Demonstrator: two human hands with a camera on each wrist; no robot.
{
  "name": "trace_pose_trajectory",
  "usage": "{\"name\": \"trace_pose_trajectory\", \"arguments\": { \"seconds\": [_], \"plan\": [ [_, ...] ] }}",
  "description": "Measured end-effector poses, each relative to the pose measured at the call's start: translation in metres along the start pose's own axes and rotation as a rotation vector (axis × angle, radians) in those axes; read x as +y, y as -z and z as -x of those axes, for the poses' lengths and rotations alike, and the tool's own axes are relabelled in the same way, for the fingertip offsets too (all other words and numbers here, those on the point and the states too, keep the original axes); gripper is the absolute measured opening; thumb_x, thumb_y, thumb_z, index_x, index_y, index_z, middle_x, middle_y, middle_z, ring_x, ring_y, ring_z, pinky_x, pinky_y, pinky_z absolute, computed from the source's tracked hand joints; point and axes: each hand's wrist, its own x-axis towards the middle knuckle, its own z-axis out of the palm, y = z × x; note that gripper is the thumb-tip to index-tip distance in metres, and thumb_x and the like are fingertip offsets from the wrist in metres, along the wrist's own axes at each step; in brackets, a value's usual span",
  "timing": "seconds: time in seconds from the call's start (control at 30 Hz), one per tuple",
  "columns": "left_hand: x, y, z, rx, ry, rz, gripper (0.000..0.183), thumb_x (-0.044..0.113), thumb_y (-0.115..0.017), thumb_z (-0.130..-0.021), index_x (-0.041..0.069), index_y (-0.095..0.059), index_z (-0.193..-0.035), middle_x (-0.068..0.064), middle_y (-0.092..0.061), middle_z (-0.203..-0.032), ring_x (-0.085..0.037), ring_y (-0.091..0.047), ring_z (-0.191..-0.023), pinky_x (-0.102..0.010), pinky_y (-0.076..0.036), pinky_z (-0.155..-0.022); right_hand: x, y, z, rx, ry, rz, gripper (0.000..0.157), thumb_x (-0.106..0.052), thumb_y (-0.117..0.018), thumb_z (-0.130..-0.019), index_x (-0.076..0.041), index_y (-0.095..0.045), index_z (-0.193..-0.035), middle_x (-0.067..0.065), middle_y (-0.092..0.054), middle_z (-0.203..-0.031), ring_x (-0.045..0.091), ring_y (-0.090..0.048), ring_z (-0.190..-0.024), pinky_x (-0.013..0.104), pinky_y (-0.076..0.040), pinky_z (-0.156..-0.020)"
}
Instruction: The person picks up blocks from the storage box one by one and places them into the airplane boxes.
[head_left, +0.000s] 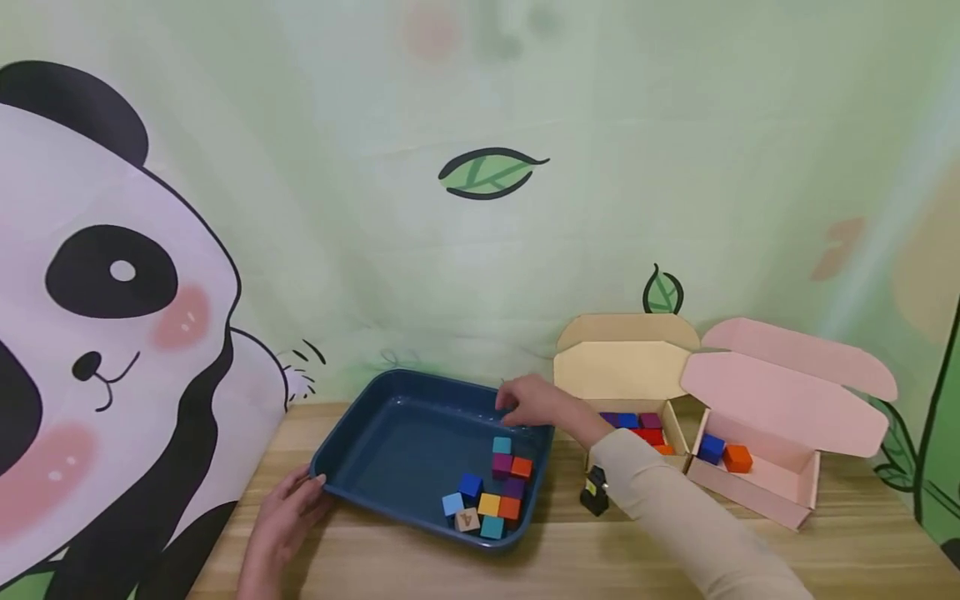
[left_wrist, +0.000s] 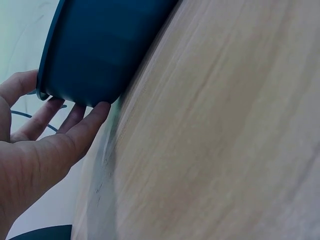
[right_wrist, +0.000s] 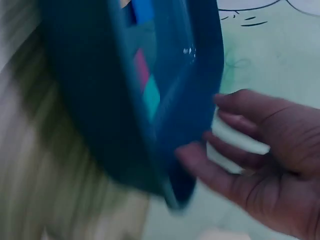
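Observation:
A dark blue rectangular tray (head_left: 420, 450) stands on the wooden table, with several coloured wooden cubes (head_left: 489, 504) gathered at its right side. My left hand (head_left: 288, 508) holds the tray's left front corner by the rim. In the left wrist view, its fingers (left_wrist: 92, 125) touch the outer wall. Across the far right corner, my right hand (head_left: 536, 402) has its fingers and thumb around the rim. The right wrist view, partly blurred, shows the thumb (right_wrist: 195, 160) over the inner wall and other fingertips at the outer edge.
Right of the tray stand a yellow box (head_left: 622, 371) holding several cubes and a pink box (head_left: 765, 396) with a blue cube (head_left: 711, 449) and an orange cube (head_left: 738, 458). Both lids are raised. A printed panda cloth (head_left: 360, 250) hangs behind the table (head_left: 405, 571).

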Motion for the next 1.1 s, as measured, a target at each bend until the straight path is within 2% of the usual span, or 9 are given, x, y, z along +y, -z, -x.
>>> {"name": "trace_pose_trajectory", "arguments": {
  "seconds": [0.1,0.17,0.27,0.37,0.43,0.5,0.67,0.87,1.1],
  "plan": [
    [-0.003,-0.001,-0.001,0.005,0.002,0.022,0.066,0.011,-0.062,-0.101,-0.002,-0.027,-0.156,-0.011,-0.048,-0.141,-0.002,-0.064,-0.101,-0.032,-0.054,-0.100,-0.008,-0.015,-0.014,-0.088,-0.158,-0.049,0.020,-0.016,-0.078,-0.091,-0.007,-0.071,-0.107,0.002,-0.065,-0.089,0.026,-0.069,-0.083,0.036,-0.063,-0.072],
    [-0.004,-0.001,-0.002,0.001,0.003,0.020,0.067,0.012,-0.062,-0.102,-0.002,-0.026,-0.156,-0.011,-0.047,-0.141,-0.002,-0.064,-0.101,-0.032,-0.054,-0.100,-0.013,-0.023,-0.019,-0.112,-0.232,-0.059,0.017,-0.017,-0.080,-0.090,-0.007,-0.071,-0.101,0.001,-0.063,-0.081,0.029,-0.070,-0.082,0.039,-0.064,-0.070],
    [-0.004,-0.002,-0.002,0.007,0.005,0.016,0.068,0.013,-0.063,-0.102,-0.001,-0.026,-0.157,-0.012,-0.046,-0.143,-0.002,-0.064,-0.100,-0.033,-0.054,-0.100,-0.018,-0.031,-0.023,-0.118,-0.276,-0.007,0.015,-0.020,-0.081,-0.088,-0.007,-0.073,-0.087,0.002,-0.065,-0.073,0.031,-0.072,-0.079,0.035,-0.063,-0.064],
    [-0.003,-0.002,-0.001,0.001,0.007,0.008,0.069,0.013,-0.062,-0.102,-0.001,-0.024,-0.158,-0.014,-0.042,-0.147,-0.001,-0.064,-0.100,-0.034,-0.053,-0.102,-0.022,-0.037,-0.026,-0.117,-0.301,0.045,0.020,-0.022,-0.082,-0.087,-0.008,-0.072,-0.077,0.003,-0.068,-0.073,0.030,-0.073,-0.075,0.029,-0.059,-0.054],
    [-0.003,-0.001,-0.001,0.000,0.009,0.003,0.069,0.013,-0.062,-0.102,-0.001,-0.024,-0.158,-0.016,-0.039,-0.150,-0.001,-0.064,-0.100,-0.035,-0.053,-0.103,-0.024,-0.040,-0.028,-0.117,-0.326,0.053,0.020,-0.023,-0.082,-0.087,-0.008,-0.070,-0.078,0.004,-0.070,-0.078,0.029,-0.073,-0.074,0.027,-0.057,-0.052],
    [-0.002,0.000,0.000,0.005,0.012,0.000,0.068,0.013,-0.062,-0.103,-0.001,-0.025,-0.158,-0.016,-0.039,-0.150,0.000,-0.064,-0.100,-0.036,-0.052,-0.104,-0.027,-0.042,-0.030,-0.113,-0.364,0.043,0.020,-0.022,-0.083,-0.086,-0.008,-0.068,-0.087,0.005,-0.069,-0.086,0.027,-0.073,-0.072,0.027,-0.058,-0.053],
    [-0.003,0.001,0.000,0.018,0.011,0.003,0.067,0.013,-0.063,-0.102,-0.001,-0.027,-0.157,-0.011,-0.047,-0.143,-0.001,-0.064,-0.099,-0.035,-0.053,-0.103,-0.033,-0.047,-0.033,-0.102,-0.451,0.034,0.037,-0.022,-0.085,-0.084,-0.008,-0.064,-0.111,0.006,-0.064,-0.102,0.023,-0.068,-0.068,0.032,-0.060,-0.059],
    [-0.003,0.001,-0.001,0.010,0.012,0.009,0.068,0.014,-0.063,-0.102,0.000,-0.027,-0.157,-0.003,-0.053,-0.133,-0.002,-0.064,-0.100,-0.036,-0.053,-0.102,-0.035,-0.049,-0.034,-0.098,-0.468,0.055,0.036,-0.021,-0.085,-0.084,-0.009,-0.064,-0.110,0.006,-0.062,-0.099,0.021,-0.065,-0.066,0.033,-0.060,-0.061],
    [-0.002,0.000,-0.003,0.017,0.029,-0.005,0.067,0.016,-0.064,-0.101,0.001,-0.028,-0.156,-0.008,-0.048,-0.140,-0.001,-0.064,-0.099,-0.038,-0.053,-0.103,-0.033,-0.049,-0.035,-0.103,-0.465,0.089,0.031,-0.022,-0.084,-0.085,-0.010,-0.064,-0.106,0.004,-0.062,-0.094,0.020,-0.064,-0.065,0.031,-0.058,-0.060]
  ]
}}
